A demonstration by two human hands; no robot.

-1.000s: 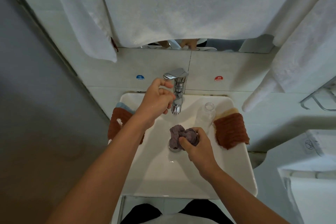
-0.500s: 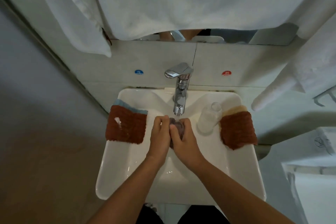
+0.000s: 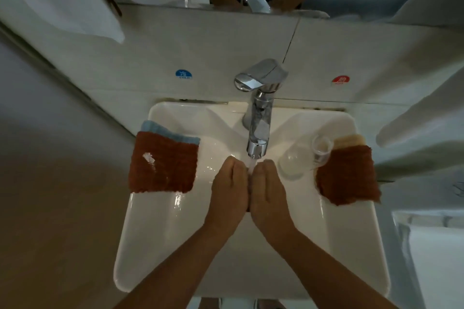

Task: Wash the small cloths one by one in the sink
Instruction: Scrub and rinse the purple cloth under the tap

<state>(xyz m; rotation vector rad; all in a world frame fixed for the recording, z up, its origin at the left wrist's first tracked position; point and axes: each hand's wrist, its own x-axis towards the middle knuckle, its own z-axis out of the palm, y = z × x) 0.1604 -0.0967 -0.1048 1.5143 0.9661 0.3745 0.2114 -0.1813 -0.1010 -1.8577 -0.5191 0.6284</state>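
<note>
- Though the small purplish cloth itself is almost wholly hidden, I judge it sits pressed between my palms directly under the spout of the chrome mixer tap (image 3: 259,108), over the white ceramic sink (image 3: 155,228).
- Soaked, it should handle soft, limp and a little slippery; I'd hold it by the bunched middle, not a corner.
- My left hand (image 3: 229,192) and right hand (image 3: 270,192) lie side by side below the tap, fingers fairly straight and together; whether they curl round the cloth I cannot tell.
- Left of the tap a rust-brown terry cloth (image 3: 163,163) drapes the rim; right of it lies another rust-brown cloth (image 3: 347,177), beside a clear glass bottle (image 3: 301,158).
</note>
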